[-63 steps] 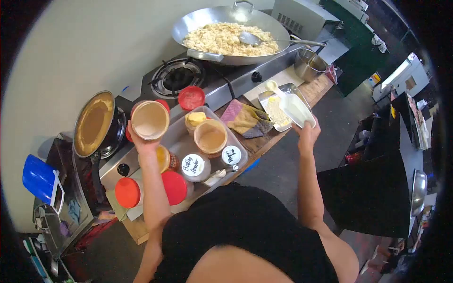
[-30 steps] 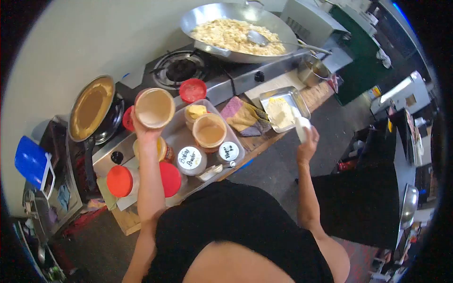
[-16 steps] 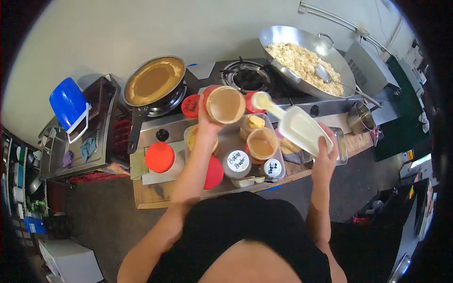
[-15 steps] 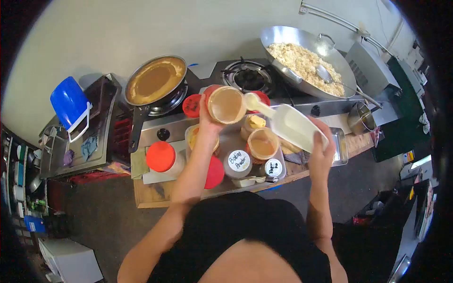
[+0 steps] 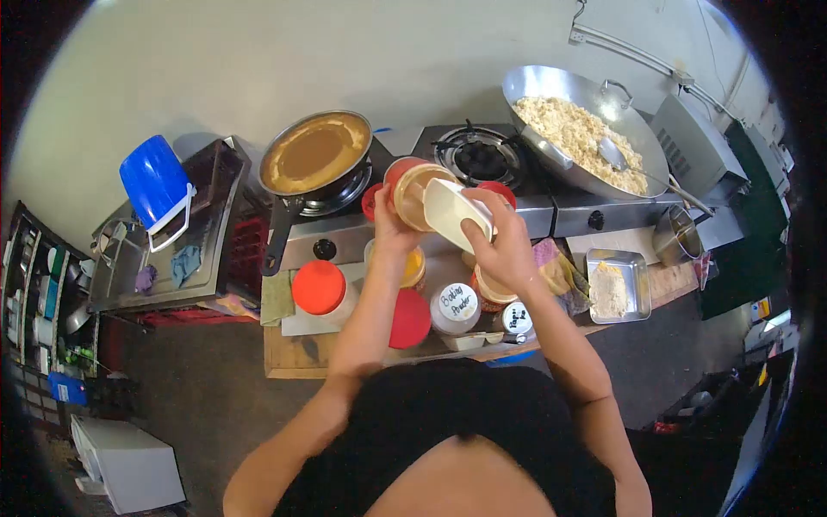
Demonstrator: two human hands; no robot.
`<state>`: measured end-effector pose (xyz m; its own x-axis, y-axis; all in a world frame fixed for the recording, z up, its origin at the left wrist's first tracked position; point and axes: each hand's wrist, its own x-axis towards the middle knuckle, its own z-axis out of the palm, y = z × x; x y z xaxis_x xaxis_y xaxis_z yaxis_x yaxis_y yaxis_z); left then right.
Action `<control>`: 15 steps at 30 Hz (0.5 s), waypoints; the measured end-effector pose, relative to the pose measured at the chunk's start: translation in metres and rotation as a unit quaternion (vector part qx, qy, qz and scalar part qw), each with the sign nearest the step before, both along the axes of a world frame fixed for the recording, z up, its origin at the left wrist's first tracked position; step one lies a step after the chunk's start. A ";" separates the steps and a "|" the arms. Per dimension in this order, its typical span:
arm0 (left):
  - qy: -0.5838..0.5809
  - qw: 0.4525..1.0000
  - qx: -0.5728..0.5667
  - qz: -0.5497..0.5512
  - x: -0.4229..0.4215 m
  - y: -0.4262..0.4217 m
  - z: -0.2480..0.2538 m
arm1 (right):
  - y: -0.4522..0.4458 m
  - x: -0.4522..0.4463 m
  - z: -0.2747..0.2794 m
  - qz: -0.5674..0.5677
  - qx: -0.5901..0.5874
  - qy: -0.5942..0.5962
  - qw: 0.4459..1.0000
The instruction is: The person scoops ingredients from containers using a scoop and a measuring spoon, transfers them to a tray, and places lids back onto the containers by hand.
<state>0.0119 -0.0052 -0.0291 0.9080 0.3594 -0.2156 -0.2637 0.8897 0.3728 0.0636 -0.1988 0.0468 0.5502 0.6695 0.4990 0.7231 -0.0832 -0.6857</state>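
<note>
My left hand [image 5: 394, 226] is wrapped round an open jar [image 5: 408, 191] of light brown powder, tilted toward the right. In my right hand [image 5: 501, 241] is a white scoop [image 5: 455, 214], its end at the jar's mouth. Below them a clear plastic bin [image 5: 444, 263] holds several jars, among them a white-lidded one marked Baking Powder [image 5: 455, 308]. To the right, a metal tray [image 5: 639, 289] contains pale powder [image 5: 608, 289]. A red-lidded jar [image 5: 319, 288] stands left of my left forearm.
On the stove are a frying pan [image 5: 315, 153] with brown contents, a bare burner [image 5: 479, 158] and a large wok [image 5: 633, 129] with crumbly food and a ladle [image 5: 612, 153]. A patterned cloth [image 5: 562, 274] lies beside the tray. A metal pot [image 5: 677, 234] stands at the right, a sink [image 5: 155, 267] at the left.
My right hand has brought the scoop left and up to the jar, turning it over. The jar has tilted toward the scoop. The whole view has shifted slightly.
</note>
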 end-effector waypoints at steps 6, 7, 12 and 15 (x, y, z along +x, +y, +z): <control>-0.064 0.997 -0.016 0.043 0.009 0.002 -0.001 | 0.015 -0.003 -0.008 0.021 0.049 0.202 0.978; -0.060 0.996 -0.026 0.053 0.009 0.001 0.002 | 0.016 -0.004 -0.004 0.003 0.032 0.194 0.980; -0.026 0.997 0.008 0.076 0.011 0.001 0.005 | 0.028 -0.009 -0.010 -0.019 0.041 -0.005 0.999; -0.013 0.999 0.020 0.046 0.010 0.007 0.000 | 0.027 -0.001 -0.006 0.047 0.024 -0.023 0.998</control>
